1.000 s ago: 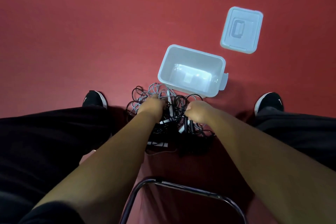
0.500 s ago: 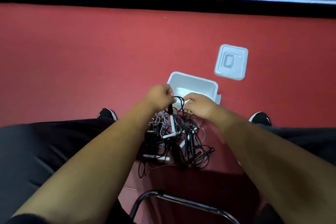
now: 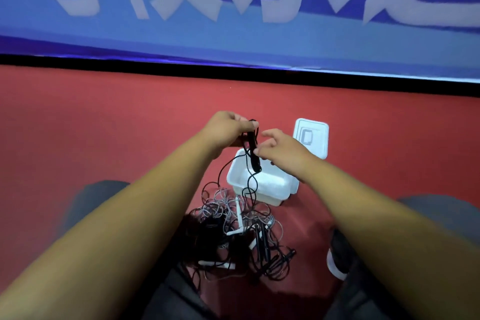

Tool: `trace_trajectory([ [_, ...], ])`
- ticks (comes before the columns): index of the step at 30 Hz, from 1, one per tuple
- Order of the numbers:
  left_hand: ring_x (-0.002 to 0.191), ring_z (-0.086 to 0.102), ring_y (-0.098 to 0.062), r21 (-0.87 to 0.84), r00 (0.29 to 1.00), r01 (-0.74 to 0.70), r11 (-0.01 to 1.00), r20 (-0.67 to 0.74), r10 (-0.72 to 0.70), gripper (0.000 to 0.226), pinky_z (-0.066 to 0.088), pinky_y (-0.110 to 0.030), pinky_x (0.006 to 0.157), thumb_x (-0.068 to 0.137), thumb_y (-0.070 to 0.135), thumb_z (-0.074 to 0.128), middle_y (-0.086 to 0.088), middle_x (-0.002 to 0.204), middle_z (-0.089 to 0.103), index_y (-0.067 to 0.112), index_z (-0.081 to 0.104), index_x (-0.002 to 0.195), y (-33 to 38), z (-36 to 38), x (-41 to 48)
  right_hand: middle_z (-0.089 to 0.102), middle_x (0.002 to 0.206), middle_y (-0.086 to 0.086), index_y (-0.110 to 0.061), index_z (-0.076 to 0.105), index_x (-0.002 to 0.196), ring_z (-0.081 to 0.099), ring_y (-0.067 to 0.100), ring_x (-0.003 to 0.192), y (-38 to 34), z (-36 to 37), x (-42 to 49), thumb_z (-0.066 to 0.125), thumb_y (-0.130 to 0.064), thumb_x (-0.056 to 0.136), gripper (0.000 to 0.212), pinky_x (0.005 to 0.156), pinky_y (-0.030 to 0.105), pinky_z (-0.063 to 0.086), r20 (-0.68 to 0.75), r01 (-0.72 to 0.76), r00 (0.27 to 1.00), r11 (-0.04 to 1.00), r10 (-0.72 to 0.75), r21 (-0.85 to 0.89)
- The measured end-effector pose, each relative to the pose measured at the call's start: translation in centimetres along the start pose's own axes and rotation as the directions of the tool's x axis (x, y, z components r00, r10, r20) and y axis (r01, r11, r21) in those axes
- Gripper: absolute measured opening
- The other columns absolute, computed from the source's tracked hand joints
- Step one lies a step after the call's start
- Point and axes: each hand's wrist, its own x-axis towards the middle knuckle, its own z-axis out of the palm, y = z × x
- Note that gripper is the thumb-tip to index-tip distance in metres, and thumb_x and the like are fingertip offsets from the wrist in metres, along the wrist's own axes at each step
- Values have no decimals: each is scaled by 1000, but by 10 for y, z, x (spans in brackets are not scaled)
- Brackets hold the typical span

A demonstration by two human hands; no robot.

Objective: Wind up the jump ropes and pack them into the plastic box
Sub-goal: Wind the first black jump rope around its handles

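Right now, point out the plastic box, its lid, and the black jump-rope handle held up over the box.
plastic box [image 3: 270, 197]: head view, on its near white wall.
lid [image 3: 317, 149]: head view, on the flat top beside the recess.
black handle [image 3: 255, 162]: head view, on its lower end.
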Motion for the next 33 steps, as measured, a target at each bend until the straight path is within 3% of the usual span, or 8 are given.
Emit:
trace_trajectory([
  [5,72,71,-28,-107,998,63,992,22,-61,31,63,-35,71,88,23,84,-17,89,75,2,69,106,0,3,0,70,93,-4,-12,70,118,59,1,73,-1,11,-8,75,-26,100,23,56,7,40,-88,44,995,997,-38,67],
  [9,70,68,-19,-129,989,132,983,-45,-138,32,64,-39,79,95,28,77,-13,89,71,2,68,110,-15,-3,6,68,87,-3,-13,76,108,61,10,74,5,13,0,77,-23,98,15,54,7,41,-132,25,991,997,-16,68],
  [13,62,58,-13,-221,972,192,956,-89,-216,26,59,-30,63,98,24,74,-3,79,57,7,62,113,-24,-11,14,71,95,3,-19,71,102,68,20,83,14,7,15,75,-30,98,13,82,37,60,-199,-36,977,984,70,172],
  [18,65,50,-19,228,981,127,965,-171,-88,16,46,-30,65,99,24,67,-3,74,56,8,67,99,-33,-19,24,76,108,3,-25,58,111,79,20,89,18,-4,33,53,-31,110,8,89,52,63,-280,-56,940,900,194,433],
  [22,88,63,-28,751,995,30,659,-84,50,20,48,-32,74,101,29,62,-7,95,70,10,68,100,-43,-29,33,70,96,0,-25,60,115,67,15,75,16,-15,38,52,-29,110,10,72,41,64,-394,-9,904,928,167,372],
  [28,94,65,-34,984,968,128,122,-97,-231,22,55,-41,79,97,15,54,-9,94,66,10,69,111,-65,-33,32,69,79,-6,-27,68,108,57,13,61,9,-25,38,60,-28,104,9,59,32,48,-461,45,879,942,121,333],
  [31,89,61,-32,980,950,173,97,-140,-279,17,51,-39,75,96,11,54,-8,85,57,7,65,107,-68,-29,28,72,78,-9,-33,70,103,60,10,61,4,-24,33,63,-31,101,8,61,30,47,-424,65,905,969,44,238],
  [33,96,59,-33,954,966,167,250,-108,-233,32,49,-39,79,100,20,61,-14,104,64,2,60,126,-68,-23,31,75,81,-9,-34,71,102,62,9,63,0,-23,29,64,-33,99,7,62,30,47,-367,81,930,984,-16,162],
])
